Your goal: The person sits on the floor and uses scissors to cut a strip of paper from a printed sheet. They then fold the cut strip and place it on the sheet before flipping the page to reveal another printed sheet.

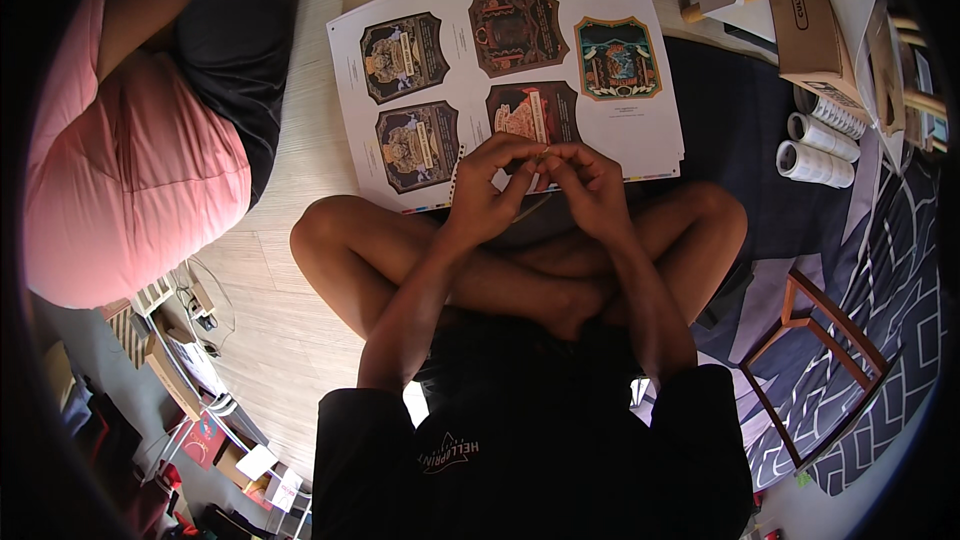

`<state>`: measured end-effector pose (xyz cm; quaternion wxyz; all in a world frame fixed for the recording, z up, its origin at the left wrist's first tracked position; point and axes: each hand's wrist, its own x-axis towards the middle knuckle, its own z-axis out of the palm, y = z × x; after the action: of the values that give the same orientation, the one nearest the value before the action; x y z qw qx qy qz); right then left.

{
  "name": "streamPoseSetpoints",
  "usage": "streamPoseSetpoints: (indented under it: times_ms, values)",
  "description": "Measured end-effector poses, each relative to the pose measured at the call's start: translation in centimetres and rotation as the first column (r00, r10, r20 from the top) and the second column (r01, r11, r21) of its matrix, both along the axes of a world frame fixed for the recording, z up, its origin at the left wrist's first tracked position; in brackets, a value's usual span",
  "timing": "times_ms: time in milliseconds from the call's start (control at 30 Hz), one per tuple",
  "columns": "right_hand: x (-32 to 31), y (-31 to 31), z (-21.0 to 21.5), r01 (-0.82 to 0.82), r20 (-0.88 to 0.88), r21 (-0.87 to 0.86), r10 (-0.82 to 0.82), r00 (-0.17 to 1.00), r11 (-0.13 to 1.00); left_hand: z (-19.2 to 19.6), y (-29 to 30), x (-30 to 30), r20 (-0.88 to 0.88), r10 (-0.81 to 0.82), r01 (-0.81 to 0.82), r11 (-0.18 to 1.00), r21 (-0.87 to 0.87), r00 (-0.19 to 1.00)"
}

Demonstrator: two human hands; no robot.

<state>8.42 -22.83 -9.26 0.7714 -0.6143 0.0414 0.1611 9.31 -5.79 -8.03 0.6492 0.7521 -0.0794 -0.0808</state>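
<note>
My left hand (490, 190) and my right hand (597, 192) meet over the near edge of a large white printed sheet (628, 140). Both are closed, with fingertips pinched together around something small and greenish (543, 157), too small to name. A thin pale strip (535, 208) shows just below my fingers; whether it joins the small thing is unclear. Several ornate label designs are printed on the sheet, and my hands cover part of the red-and-black label (535, 110). Beside my left hand lies a narrow strip with black dots (457, 172).
Another person in pink (140, 190) sits close on the left. To the right stand a cardboard box (815, 40), several white rolls (815, 164) and a wooden frame (850, 365) on patterned cloth. Cables and shelving (172, 380) are at lower left.
</note>
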Motion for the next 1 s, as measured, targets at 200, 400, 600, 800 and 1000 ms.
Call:
streamPoseSetpoints:
  times_ms: [200,400,600,800,1000]
  values:
    - [0.0,0.0,-0.1,0.012,0.005,-0.023,-0.012,1.000,1.000,0.2,0.0,0.0,-0.005,-0.007,0.007,1.000,0.018,1.000]
    - [0.0,0.0,0.1,0.018,0.012,-0.016,-0.017,1.000,1.000,0.2,0.0,0.1,-0.002,-0.001,0.001,1.000,0.004,1.000]
    - [-0.1,-0.1,0.1,0.001,0.004,-0.048,-0.001,1.000,0.999,0.3,-0.1,0.1,-0.011,0.019,-0.018,0.999,0.033,1.000]
    - [-0.4,0.3,0.2,-0.010,0.044,-0.084,0.014,0.999,0.996,-0.4,-0.4,-0.3,-0.176,0.103,-0.107,0.994,-0.015,0.979]
    - [-0.9,-0.6,0.6,-0.223,-0.003,-0.173,0.226,0.974,0.959,-1.2,0.9,0.5,-0.320,0.276,-0.329,0.936,-0.124,0.906]
